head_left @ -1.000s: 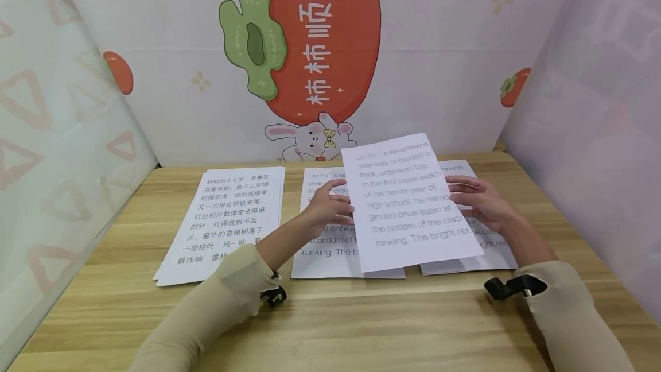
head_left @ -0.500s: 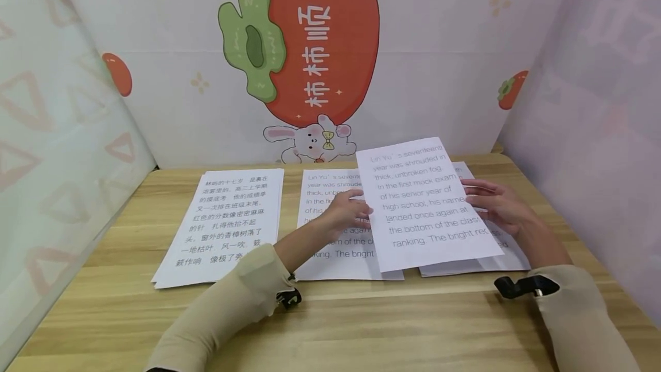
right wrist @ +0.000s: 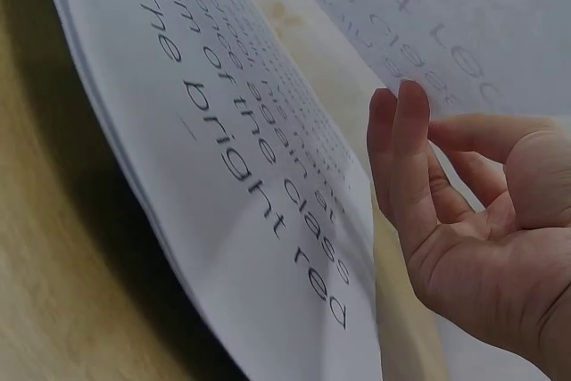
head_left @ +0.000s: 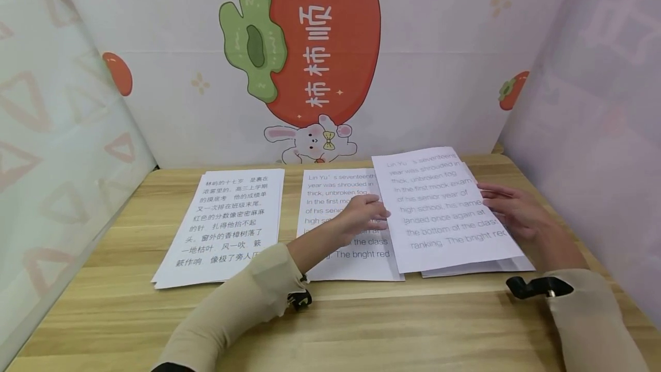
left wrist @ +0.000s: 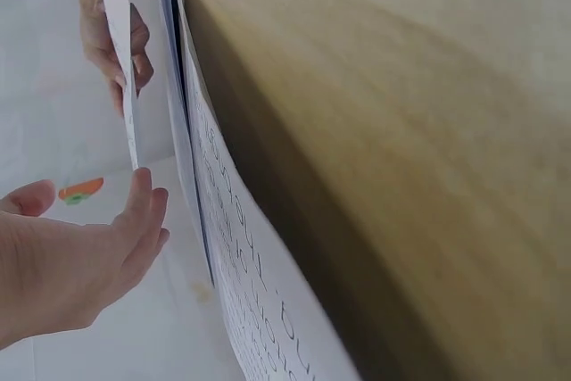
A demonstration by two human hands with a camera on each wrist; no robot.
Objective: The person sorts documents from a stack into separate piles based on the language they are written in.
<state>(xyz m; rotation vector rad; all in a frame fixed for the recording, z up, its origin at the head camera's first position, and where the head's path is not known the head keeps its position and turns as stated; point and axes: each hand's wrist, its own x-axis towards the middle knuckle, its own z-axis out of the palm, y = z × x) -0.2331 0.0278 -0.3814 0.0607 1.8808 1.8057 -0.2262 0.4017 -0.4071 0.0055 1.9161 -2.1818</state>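
A printed sheet of paper (head_left: 439, 211) with English text is held tilted above the right-hand pile of paper (head_left: 524, 263), covering most of it. My right hand (head_left: 516, 211) holds the sheet by its right edge, thumb on one side and fingers on the other. At the opposite edge is my left hand (head_left: 361, 217). In the left wrist view its fingers (left wrist: 138, 220) are straight, tips right at the sheet's edge, and the thumb stands apart. Lines of large English print show on the pile (right wrist: 241, 158) below my right hand in the right wrist view.
The middle pile (head_left: 335, 188) carries the same English text and lies partly under my left hand. To its left is a pile of paper with Chinese text (head_left: 222, 228). A wooden table (head_left: 372, 326) bears them all; a printed backdrop (head_left: 423, 73) stands behind.
Both hands have moved right with the sheet, and it has come lower over the right-hand pile. More of the middle pile now shows. The Chinese-text pile has stayed in place.
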